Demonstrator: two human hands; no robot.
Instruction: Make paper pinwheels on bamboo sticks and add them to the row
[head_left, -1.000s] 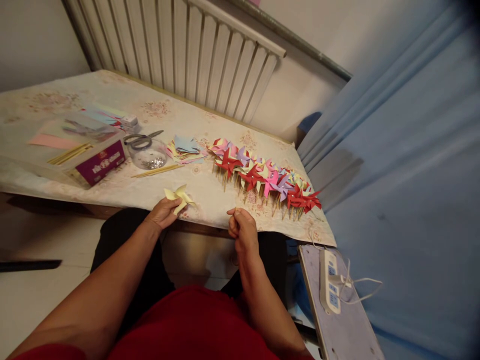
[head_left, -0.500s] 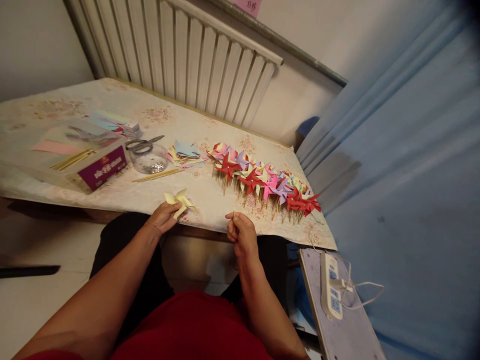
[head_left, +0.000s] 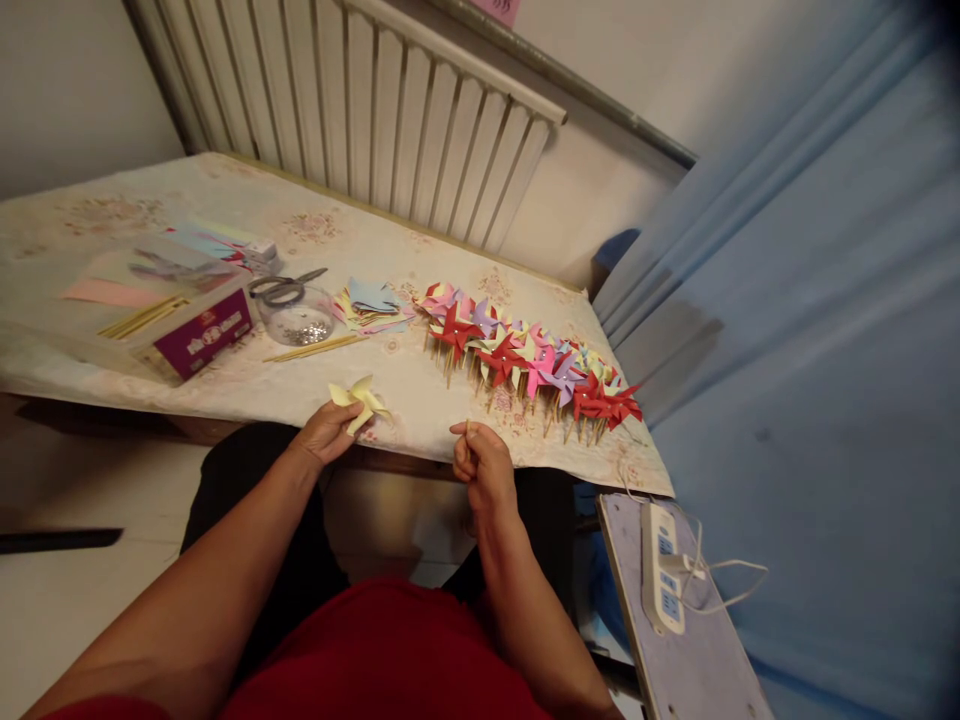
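My left hand (head_left: 328,430) is closed on a pale yellow paper pinwheel (head_left: 361,401), its folded blades spread above the table's front edge. My right hand (head_left: 481,455) is curled with thumb and forefinger pinched together; a small tan tip seems to show there, but what it belongs to is hidden. A gap separates the two hands. Finished-looking pinwheels on sticks (head_left: 525,360), in red, pink, purple and yellow, stand in a crowded row to the right. Behind my left hand lie a few thin wooden sticks (head_left: 315,349).
Scissors (head_left: 283,290) rest across a clear round bowl (head_left: 300,327) of small shiny pieces. Beside it are stacked coloured papers (head_left: 375,305) and a clear box with a purple label (head_left: 204,338). A power strip (head_left: 663,570) lies on a low surface at right, near a blue curtain (head_left: 810,350).
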